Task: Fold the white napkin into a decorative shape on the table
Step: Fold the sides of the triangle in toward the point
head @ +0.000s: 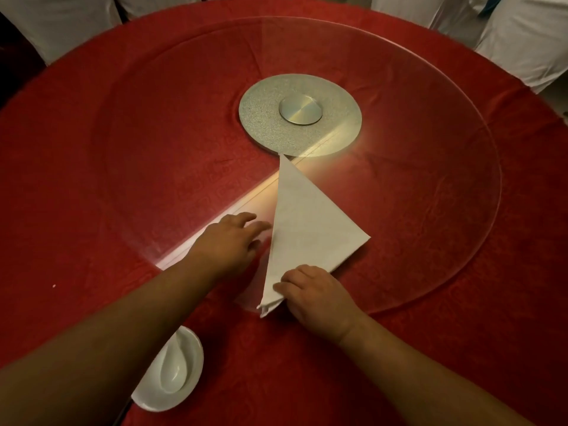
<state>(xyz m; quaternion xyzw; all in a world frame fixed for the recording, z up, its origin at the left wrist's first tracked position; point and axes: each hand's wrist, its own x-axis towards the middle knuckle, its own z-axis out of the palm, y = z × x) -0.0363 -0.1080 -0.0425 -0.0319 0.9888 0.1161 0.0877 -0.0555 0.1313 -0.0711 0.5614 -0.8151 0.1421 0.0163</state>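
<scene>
Right, the white napkin (302,229) lies folded into a long triangle on the clear glass turntable (430,210), its sharp tip pointing away toward the silver hub (300,109) at the centre, its near corner hanging just past the glass rim onto the red tablecloth (76,179). Down at that near corner the right hand (316,298) is pinching the layered point, fingers curled over the cloth, thumb side pressed to the edge, clearly gripping the napkin. Over on the other side the left hand (229,241) is spread and relaxed, palm down, fingers reaching toward the napkin's long left edge; the fingertips are right at that edge, but they're slightly blurred and I can't tell whether they actually touch it. It holds nothing. Both forearms come in bare from the bottom of the view. Near the left forearm, well apart from the napkin, a small white dish (172,376) sits on the tablecloth with a white ceramic spoon (172,367) resting in it. White-covered chairs (522,35) ring the far side of the table.
</scene>
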